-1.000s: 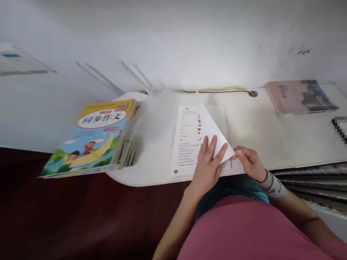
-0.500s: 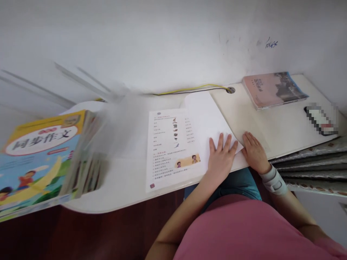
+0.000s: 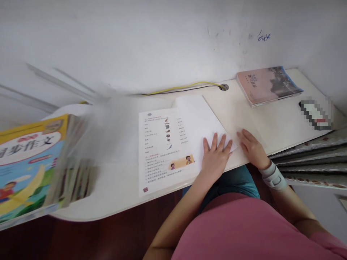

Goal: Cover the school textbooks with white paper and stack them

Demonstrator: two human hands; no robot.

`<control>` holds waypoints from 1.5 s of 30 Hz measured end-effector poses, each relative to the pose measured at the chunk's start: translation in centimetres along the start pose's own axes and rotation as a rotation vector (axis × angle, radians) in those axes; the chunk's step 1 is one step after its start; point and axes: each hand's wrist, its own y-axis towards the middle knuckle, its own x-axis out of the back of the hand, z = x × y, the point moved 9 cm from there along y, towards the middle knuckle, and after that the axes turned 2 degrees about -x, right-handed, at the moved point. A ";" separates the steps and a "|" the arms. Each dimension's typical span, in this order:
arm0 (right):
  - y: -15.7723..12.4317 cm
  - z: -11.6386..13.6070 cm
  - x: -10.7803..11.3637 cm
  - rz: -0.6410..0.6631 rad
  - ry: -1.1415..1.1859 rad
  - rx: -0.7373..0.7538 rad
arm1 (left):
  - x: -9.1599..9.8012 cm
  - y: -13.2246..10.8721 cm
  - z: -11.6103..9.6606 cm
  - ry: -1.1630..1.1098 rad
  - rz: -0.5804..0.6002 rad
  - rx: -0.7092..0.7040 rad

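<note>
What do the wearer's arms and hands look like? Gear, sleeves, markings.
Both the left hand and right hand are ungloved, forearms uncovered. The right wrist has a wide pale grey wristband with a darker rectangular outline. A pink sleeve shows near the right elbow; no left sleeve is in view.

My white sheet (image 3: 184,144), near the front edge of the white tabletop (image 3: 116,191), carries black print (image 3: 157,173), red headings (image 3: 153,156) and one orange strip (image 3: 180,162). Near the back right corner, the book (image 3: 267,85) is pink, grey and blue. My shirt (image 3: 241,227) is pink, my wristband (image 3: 273,176) is light grey.
</note>
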 end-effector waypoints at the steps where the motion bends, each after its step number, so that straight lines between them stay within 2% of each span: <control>1: -0.1 0.2 -0.1 0.024 -0.027 0.028 | -0.1 0.0 0.1 -0.004 0.006 0.002; 7: -0.4 0.5 -0.2 0.174 -0.108 0.214 | -0.6 0.0 0.1 -0.011 0.040 -0.011; 10: -0.5 0.1 -0.1 0.219 -0.170 0.238 | -0.6 0.0 0.1 -0.010 0.044 -0.008; 16: -1.5 -0.8 0.6 0.177 -0.274 0.098 | -0.6 0.1 0.2 -0.022 0.041 0.004; 25: -3.1 -0.7 -0.1 0.171 -0.276 0.121 | -0.7 0.2 0.0 0.027 0.072 0.003; 38: -3.0 -0.8 0.3 0.126 -0.226 0.155 | -1.5 1.7 -2.4 0.053 0.158 -0.056; 45: -2.9 -0.5 0.5 0.093 -0.271 0.138 | -1.6 1.2 -3.9 0.045 0.218 -0.098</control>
